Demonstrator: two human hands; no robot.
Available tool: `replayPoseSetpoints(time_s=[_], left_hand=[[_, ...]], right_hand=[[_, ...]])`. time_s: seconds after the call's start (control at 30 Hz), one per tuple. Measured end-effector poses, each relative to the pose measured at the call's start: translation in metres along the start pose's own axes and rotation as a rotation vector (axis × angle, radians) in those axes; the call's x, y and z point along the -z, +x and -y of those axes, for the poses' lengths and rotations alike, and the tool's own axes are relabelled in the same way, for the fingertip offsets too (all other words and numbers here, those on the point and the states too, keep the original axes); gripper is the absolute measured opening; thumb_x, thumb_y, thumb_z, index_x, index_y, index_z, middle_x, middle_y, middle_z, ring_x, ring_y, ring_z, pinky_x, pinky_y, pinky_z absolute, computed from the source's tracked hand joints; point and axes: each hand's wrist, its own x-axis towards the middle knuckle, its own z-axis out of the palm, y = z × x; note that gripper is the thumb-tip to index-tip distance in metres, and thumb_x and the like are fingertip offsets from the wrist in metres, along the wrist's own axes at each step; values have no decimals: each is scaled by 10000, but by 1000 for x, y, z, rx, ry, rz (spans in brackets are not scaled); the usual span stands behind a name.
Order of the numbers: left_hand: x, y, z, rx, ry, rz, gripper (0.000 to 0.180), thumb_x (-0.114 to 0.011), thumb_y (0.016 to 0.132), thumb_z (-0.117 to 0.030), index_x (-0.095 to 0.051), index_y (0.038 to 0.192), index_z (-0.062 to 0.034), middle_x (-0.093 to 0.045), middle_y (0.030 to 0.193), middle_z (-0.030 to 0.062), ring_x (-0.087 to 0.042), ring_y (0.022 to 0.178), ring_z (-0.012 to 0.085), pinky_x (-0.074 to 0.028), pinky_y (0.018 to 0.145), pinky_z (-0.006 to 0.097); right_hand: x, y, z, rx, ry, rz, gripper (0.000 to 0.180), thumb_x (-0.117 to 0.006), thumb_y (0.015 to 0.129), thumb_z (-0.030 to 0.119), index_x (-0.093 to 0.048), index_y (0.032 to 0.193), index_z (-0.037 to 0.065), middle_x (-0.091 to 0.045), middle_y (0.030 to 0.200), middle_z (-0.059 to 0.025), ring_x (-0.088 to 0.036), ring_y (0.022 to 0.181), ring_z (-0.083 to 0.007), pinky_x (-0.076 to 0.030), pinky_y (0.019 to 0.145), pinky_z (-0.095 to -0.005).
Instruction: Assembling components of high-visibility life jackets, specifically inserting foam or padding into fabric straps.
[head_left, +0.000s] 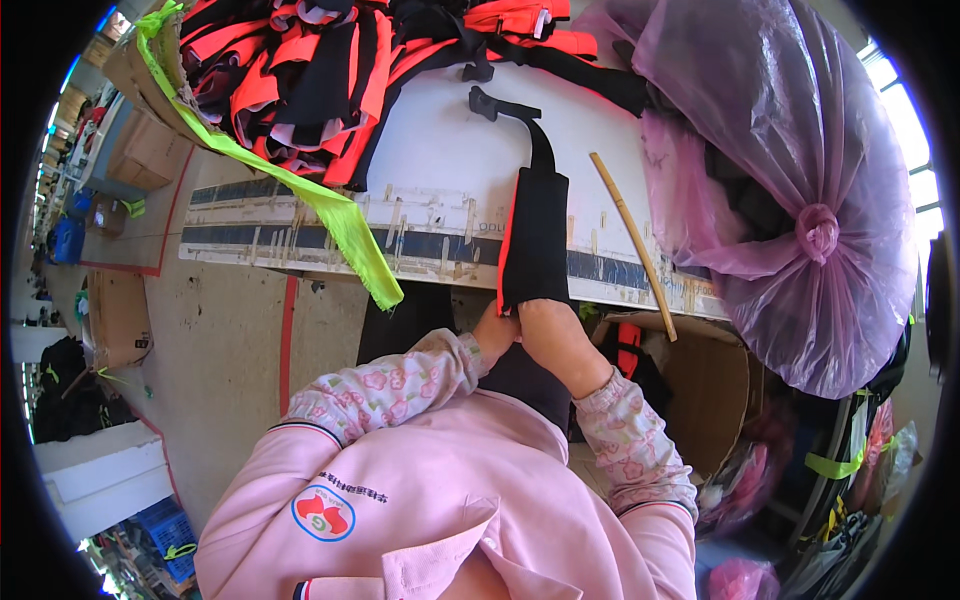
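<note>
The right hand point(549, 330) hides its fingertips — probably curled beneath the black panel point(537, 238).

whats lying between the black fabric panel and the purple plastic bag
In the head view, a thin yellowish stick lies slantwise on the white table between the black fabric panel and the purple plastic bag.

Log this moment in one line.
left hand, right hand: at near end of black fabric, grip hidden | wooden stick: right of fabric | orange-black pile: upper left | purple bag: upper right
</note>
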Motion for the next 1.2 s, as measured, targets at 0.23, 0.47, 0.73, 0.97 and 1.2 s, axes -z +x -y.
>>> replayPoseSetpoints(time_s=[0.23,0.47,0.73,0.97,1.2], left_hand=[[12,13,17,-83,-16,96,227,-455,843,41,-537,1025,-67,-567,693,40,-521,533,127,-386,439,252],[24,20,18,6,383,290,178,-491,877,-62,-511,1053,-67,-579,713,58,-550,510,138,-418,422,256],[18,24,15,-39,490,237,77,-496,870,-132,-528,841,-69,-524,522,45,-449,360,113,-316,305,251],[22,24,22,-62,273,260,126,-464,888,-163,-538,837,-76,-535,534,54,-458,369,120,-319,309,238],[43,17,27,-443,398,255,80,-506,875,-131,-522,931,-76,-544,607,61,-491,402,153,-388,363,276]], right_hand=[[-17,1,1,-101,-23,-1,145,-676,631,130,-637,715,18,-605,657,-162,-612,622,-316,-498,579,-378],[-90,8,-47,-216,37,336,116,-632,696,177,-657,618,95,-621,636,-125,-630,664,-277,-494,604,-375],[-154,14,-84,-405,249,383,246,-489,850,252,-666,771,100,-646,706,-103,-630,726,-207,-491,618,-342],[-33,26,-9,-645,546,509,304,-418,890,251,-655,768,105,-641,667,-98,-629,660,-184,-492,588,-341],[-25,5,27,-312,243,102,305,-454,824,224,-627,651,41,-606,590,-141,-628,618,-299,-499,584,-403]])
